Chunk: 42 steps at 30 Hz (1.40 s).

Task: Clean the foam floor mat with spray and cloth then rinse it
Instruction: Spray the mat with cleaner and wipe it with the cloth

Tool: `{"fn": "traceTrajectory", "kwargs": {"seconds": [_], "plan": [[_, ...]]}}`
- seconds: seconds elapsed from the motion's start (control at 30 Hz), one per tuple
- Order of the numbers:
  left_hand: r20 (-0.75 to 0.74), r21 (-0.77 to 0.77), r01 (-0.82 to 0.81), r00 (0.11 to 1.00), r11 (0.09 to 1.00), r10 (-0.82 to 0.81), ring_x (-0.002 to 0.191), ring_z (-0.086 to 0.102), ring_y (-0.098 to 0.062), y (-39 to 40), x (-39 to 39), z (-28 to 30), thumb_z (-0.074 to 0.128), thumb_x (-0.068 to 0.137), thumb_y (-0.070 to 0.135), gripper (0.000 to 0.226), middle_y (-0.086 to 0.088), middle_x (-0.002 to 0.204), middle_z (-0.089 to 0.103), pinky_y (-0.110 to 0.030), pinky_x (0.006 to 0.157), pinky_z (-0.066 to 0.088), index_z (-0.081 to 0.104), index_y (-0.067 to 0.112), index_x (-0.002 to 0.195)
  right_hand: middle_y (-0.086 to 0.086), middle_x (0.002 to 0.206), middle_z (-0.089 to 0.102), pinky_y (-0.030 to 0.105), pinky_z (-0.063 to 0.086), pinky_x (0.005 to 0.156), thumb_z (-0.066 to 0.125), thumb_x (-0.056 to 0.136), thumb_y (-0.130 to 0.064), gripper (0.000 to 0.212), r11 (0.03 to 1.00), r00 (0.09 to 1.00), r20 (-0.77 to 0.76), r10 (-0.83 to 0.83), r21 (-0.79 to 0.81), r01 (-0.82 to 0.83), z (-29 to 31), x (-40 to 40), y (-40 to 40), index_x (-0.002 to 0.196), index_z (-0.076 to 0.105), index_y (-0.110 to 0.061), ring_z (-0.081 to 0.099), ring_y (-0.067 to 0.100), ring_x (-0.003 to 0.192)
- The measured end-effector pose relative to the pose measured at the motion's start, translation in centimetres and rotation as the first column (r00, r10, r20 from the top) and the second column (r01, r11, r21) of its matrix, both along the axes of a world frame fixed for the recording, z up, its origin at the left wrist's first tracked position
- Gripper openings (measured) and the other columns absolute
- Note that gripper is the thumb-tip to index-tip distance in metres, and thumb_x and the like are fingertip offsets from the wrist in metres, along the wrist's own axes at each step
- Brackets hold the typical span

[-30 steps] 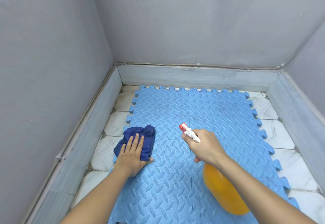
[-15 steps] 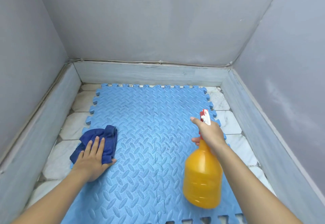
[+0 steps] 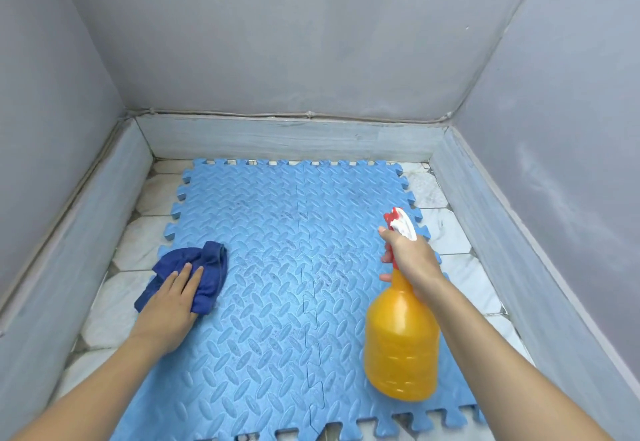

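Observation:
A light blue foam floor mat [image 3: 277,267] of interlocking tiles lies flat on the floor. My left hand [image 3: 173,305] presses flat on a dark blue cloth [image 3: 207,267] at the mat's left edge. My right hand [image 3: 410,260] grips the neck of an orange spray bottle [image 3: 401,343] with a red and white trigger head, held above the mat's right side. The nozzle points away from me, toward the far wall.
White marble floor tiles [image 3: 464,274] show around the mat. A low grey skirting [image 3: 287,139] and grey walls close the space on the left, far and right sides.
The view has swung right and the bottle has moved from the mat's middle to its right side, now held more upright. My left hand stays on the cloth.

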<state>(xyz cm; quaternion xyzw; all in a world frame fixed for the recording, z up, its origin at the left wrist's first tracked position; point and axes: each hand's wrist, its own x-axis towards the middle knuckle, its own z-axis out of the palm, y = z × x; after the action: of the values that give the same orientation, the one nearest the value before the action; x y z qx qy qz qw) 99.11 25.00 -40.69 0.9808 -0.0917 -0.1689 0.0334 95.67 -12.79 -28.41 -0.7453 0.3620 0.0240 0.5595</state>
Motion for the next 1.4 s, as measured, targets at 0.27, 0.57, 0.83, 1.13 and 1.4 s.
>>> {"fn": "traceTrajectory", "kwargs": {"seconds": [0.27,0.57,0.83,1.13,1.4], "plan": [[-0.075,-0.276,-0.12,0.992,0.954,0.103,0.141,0.031,-0.027,0.7,1.6,1.5,0.042,0.095,0.0,0.055,-0.012,0.155,0.029,-0.031,0.115,0.023,0.029,0.009,0.148,0.004,0.077,0.064,0.031,0.048,0.059,0.067,0.082,-0.044,0.029,0.888,0.873,-0.183,0.452,0.003,-0.459,0.3,-1.6,3.2,0.084,0.066,-0.015,0.056,0.017,0.069],[-0.194,-0.231,-0.204,0.968,0.951,0.16,0.138,0.034,-0.029,0.5,2.2,2.1,0.032,0.101,0.012,0.049,-0.015,0.151,0.034,-0.029,0.108,0.024,0.025,0.014,0.149,0.01,0.07,0.046,0.033,0.043,0.059,0.06,0.089,-0.046,0.045,0.522,0.508,-0.488,0.71,-0.12,-0.844,-3.1,-9.3,7.4,0.068,0.041,-0.012,0.051,0.022,0.061],[-0.12,-0.163,-0.055,0.992,0.985,0.036,0.148,-0.003,-0.03,0.5,0.3,0.2,0.039,0.1,0.026,0.067,-0.009,0.161,-0.006,-0.047,0.12,0.008,0.0,0.015,0.153,-0.003,0.089,0.051,0.038,0.047,0.082,0.05,0.08,-0.062,0.04,0.222,0.276,-0.416,0.866,-0.176,-0.959,-4.9,-13.6,9.6,0.073,0.056,-0.024,0.054,0.015,0.094],[-0.088,-0.08,-0.026,0.996,0.996,0.019,0.148,-0.008,-0.026,0.6,-0.4,-0.5,0.039,0.099,0.025,0.072,-0.005,0.161,-0.013,-0.049,0.117,0.01,-0.008,0.019,0.153,0.015,0.088,0.057,0.046,0.051,0.071,0.063,0.088,-0.041,0.04,0.616,0.648,-0.311,0.695,-0.208,-0.76,-1.3,-11.6,8.9,0.085,0.06,-0.001,0.061,0.026,0.078],[-0.102,-0.057,-0.026,0.995,0.998,0.02,0.148,-0.01,-0.025,0.5,-0.4,-0.4,0.037,0.099,0.027,0.072,-0.005,0.16,-0.015,-0.047,0.118,0.009,-0.011,0.019,0.152,0.021,0.087,0.058,0.033,0.051,0.054,0.065,0.088,-0.037,0.048,0.847,0.856,-0.241,0.457,-0.178,-0.502,0.7,-9.9,7.9,0.091,0.057,0.01,0.055,0.026,0.056]]}}
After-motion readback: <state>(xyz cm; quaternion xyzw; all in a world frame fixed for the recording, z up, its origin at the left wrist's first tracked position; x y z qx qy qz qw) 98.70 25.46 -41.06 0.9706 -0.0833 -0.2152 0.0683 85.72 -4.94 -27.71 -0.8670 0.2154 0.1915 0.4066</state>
